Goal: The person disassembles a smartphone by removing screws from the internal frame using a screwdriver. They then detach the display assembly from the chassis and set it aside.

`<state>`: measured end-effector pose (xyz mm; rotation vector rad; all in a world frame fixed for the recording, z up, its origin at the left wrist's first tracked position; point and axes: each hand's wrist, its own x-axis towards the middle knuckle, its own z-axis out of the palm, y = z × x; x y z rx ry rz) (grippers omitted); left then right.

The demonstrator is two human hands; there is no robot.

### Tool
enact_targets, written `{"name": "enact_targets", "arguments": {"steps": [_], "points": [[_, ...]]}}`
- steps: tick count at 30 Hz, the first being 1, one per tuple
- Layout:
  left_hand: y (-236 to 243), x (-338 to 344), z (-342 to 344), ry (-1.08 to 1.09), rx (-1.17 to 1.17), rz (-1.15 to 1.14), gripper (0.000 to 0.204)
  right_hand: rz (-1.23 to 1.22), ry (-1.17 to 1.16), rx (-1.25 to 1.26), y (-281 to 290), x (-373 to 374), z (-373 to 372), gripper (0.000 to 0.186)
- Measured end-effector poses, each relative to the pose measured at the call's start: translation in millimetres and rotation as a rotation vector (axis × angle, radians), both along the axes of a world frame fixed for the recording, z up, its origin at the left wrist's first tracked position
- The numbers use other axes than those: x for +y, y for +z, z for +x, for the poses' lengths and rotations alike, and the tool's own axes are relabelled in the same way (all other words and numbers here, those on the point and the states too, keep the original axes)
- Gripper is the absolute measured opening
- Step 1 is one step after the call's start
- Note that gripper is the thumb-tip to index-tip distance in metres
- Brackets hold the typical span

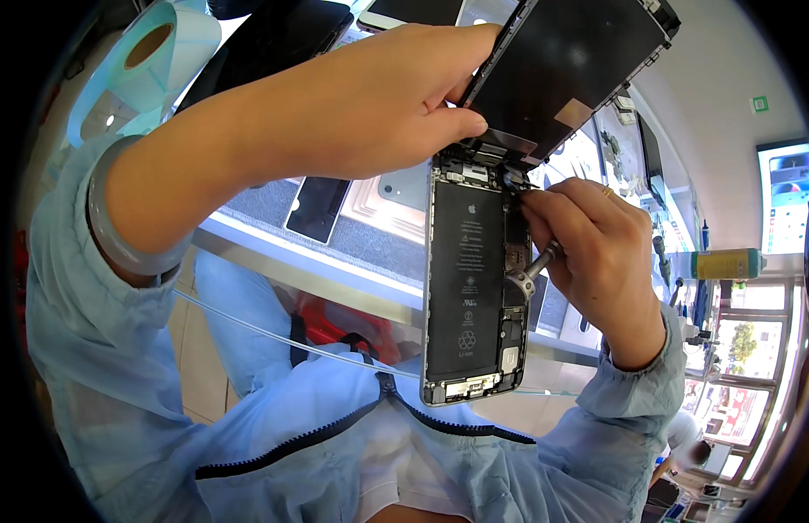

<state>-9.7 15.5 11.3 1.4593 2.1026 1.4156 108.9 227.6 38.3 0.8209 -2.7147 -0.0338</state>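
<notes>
My left hand (396,96) is closed on the edge of a lifted black screen assembly (570,74), its thumb along the lower left side. Below hangs the opened phone body (465,288), with a large black battery and small metal parts exposed, still joined at the top to the screen. My right hand (596,253) is closed at the body's upper right, fingertips pinching a small dark tool or part (516,181) I cannot clearly make out. A silver metal tool (535,266), like a screwdriver, lies within that hand's curled fingers, crossing the body's right edge.
Behind are a glass counter (352,288) with several phones (317,209), a label roll (147,48) at upper left, a bottle (727,263) and tools at right. A wall screen (783,192) hangs at far right. Another person (683,444) is at lower right.
</notes>
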Motion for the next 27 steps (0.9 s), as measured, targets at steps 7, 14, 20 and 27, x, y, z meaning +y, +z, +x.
{"name": "enact_targets", "arguments": {"steps": [7,14,20,27], "points": [[-2,2,-1,-0.018,-0.016,0.029,0.039,-0.216,-0.012,-0.111,0,11,-4,0.014],[-5,2,-3,-0.014,0.018,0.025,0.038,-0.349,-0.031,-0.192,1,11,-8,0.012],[-6,1,-3,0.001,0.033,-0.008,0.037,-0.326,-0.116,-0.144,0,3,-6,0.013],[1,3,1,-0.037,-0.063,0.011,0.035,-0.256,-0.155,-0.126,-3,-1,3,0.013]]}}
